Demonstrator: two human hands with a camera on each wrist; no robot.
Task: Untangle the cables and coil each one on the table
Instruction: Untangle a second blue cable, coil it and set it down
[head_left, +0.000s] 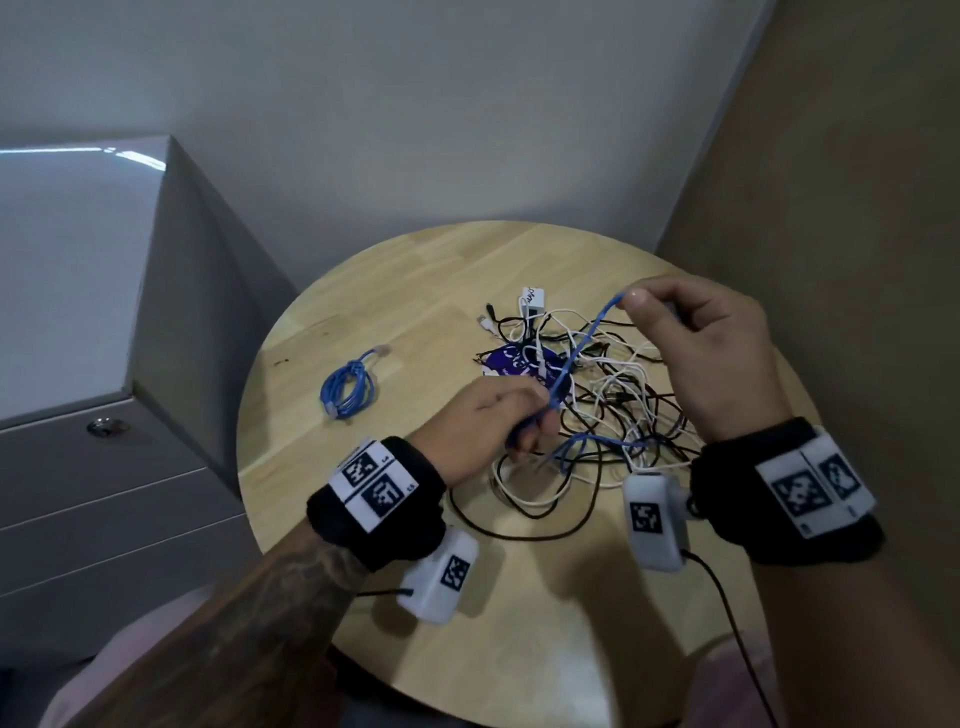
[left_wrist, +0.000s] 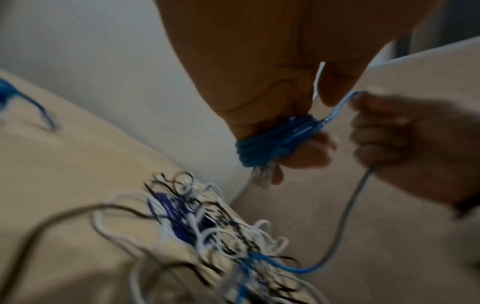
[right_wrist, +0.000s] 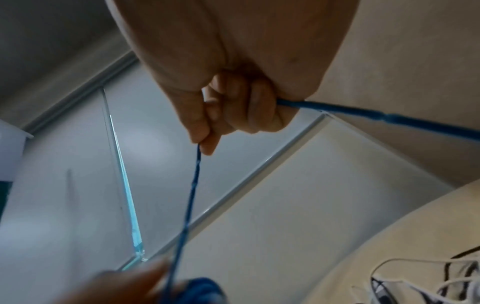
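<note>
A blue cable (head_left: 582, 348) runs taut between my two hands above the tangle. My left hand (head_left: 498, 421) grips several turns of it wound round the fingers (left_wrist: 275, 142), with its clear plug (left_wrist: 262, 176) sticking out below. My right hand (head_left: 701, 338), raised to the right, pinches the same blue cable (right_wrist: 192, 189) between thumb and forefinger. Its free length (left_wrist: 348, 222) drops back into the tangle of black and white cables (head_left: 608, 395) on the round wooden table (head_left: 415, 312). A second blue cable (head_left: 348, 389) lies coiled on the table's left side.
A purple card (head_left: 506, 361) and a white adapter (head_left: 535, 301) lie within the tangle. A grey cabinet (head_left: 104, 312) stands left of the table, walls close behind and to the right. Bare wood shows at the table's near edge (head_left: 545, 649).
</note>
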